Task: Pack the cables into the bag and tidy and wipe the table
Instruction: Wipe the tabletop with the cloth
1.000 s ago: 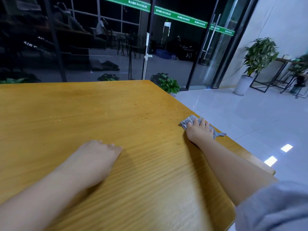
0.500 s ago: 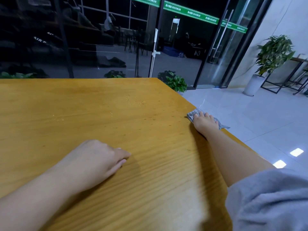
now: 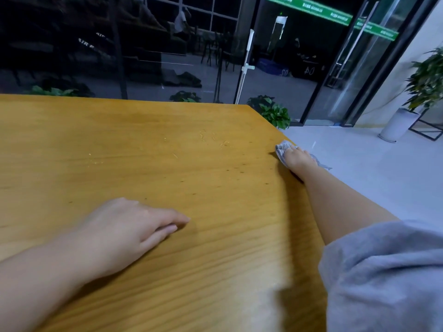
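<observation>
Honey-yellow wood under grey cloth

The table (image 3: 167,164) is amber-yellow with darker brown grain streaks and small dark specks; the cloth (image 3: 282,149) is pale grey with a mottled darker print; the sleeve (image 3: 388,279) is plain heather grey; the floor (image 3: 374,168) is pale grey-white; the door strip (image 3: 335,16) is green.

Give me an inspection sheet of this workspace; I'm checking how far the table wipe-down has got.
Surface: wooden table, pale scuffs and specks toward the far side.
Job's things: grey cloth at the table's right edge, partly overhanging; no bag seen.
Clutter: nothing seen beyond the specks.
Hands: right hand presses flat on the cloth; left hand rests on the table, holding nothing.
Cables: nothing seen.
Surroundings: dark glass wall behind, glass door with green strip, potted plants, white tiled floor; grey sleeve at lower right.
</observation>
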The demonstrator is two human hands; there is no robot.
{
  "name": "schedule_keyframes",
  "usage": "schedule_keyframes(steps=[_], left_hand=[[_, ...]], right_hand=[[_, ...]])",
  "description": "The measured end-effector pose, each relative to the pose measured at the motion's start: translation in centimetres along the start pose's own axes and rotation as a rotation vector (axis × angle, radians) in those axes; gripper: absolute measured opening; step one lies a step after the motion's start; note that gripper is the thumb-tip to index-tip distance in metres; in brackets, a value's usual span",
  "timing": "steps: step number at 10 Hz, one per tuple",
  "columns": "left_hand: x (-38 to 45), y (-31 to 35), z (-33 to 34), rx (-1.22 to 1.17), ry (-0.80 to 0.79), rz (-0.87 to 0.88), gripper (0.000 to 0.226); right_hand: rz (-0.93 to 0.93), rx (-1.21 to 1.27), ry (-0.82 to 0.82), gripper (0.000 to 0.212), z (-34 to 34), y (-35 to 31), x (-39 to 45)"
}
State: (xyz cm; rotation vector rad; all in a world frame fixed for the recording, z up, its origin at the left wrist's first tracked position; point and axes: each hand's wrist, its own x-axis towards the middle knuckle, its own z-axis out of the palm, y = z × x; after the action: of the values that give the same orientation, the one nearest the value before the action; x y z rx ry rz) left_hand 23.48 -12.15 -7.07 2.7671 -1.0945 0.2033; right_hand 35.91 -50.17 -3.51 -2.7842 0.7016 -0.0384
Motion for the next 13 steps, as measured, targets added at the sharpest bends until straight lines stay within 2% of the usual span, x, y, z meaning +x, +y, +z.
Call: schedule_keyframes(steps=[1, 2, 3, 4, 5, 6, 8, 9, 10, 11, 12, 13], left_hand=[[-0.3, 0.1, -0.2, -0.036, -0.019, -0.023, 0.039], [-0.7, 0.8, -0.9, -0.084, -0.028, -0.04, 0.046], [-0.8, 1.7, -2.3, -0.1, -0.037, -0.063, 0.068], [-0.8, 2.5, -3.9, -0.112, -0.091, -0.079, 0.045], [-0.7, 3.0, -4.9, -0.113, -0.111, -0.086, 0.045], [-0.7, 3.2, -4.6, -0.157, -0.114, -0.118, 0.044], [-1.5, 5.1, -4.0, -0.151, -0.167, -0.175, 0.052], [-2.6, 6.2, -4.5, -0.184, -0.225, -0.255, 0.053], [-4.5, 5.9, -5.7, -0.227, -0.193, -0.28, 0.046], [-6.8, 4.5, -7.0, -0.229, -0.156, -0.366, 0.041], [-9.2, 3.3, -7.7, -0.193, -0.122, -0.432, 0.043], [-11.1, 2.9, -8.1, -0.16, -0.129, -0.467, 0.045]], right_hand=[[-0.045, 0.018, 0.003, 0.049, 0.5, -1.3, 1.6], [-0.085, 0.027, -0.002, 0.046, 1.0, -2.6, 2.3], [-0.154, 0.005, -0.027, 0.04, 1.0, -5.0, 1.2], [-0.228, 0.039, -0.029, 0.035, 1.3, -7.7, -0.6], [-0.331, 0.021, -0.068, 0.034, 2.1, -10.0, -2.6], [-0.464, -0.024, -0.141, 0.044, 2.7, -12.2, -5.7], [-0.672, 0.007, -0.273, 0.046, 3.6, -16.0, -14.0], [-0.743, 0.049, -0.338, 0.046, 4.1, -16.1, -17.2], [-0.77, 0.138, -0.415, 0.045, 3.7, -15.6, -20.6], [-0.844, 0.004, -0.434, 0.046, 3.3, -14.7, -23.6], [-0.878, -0.106, -0.345, 0.051, 3.8, -12.9, -24.8], [-0.86, -0.078, -0.316, 0.051, 3.7, -11.0, -24.1]])
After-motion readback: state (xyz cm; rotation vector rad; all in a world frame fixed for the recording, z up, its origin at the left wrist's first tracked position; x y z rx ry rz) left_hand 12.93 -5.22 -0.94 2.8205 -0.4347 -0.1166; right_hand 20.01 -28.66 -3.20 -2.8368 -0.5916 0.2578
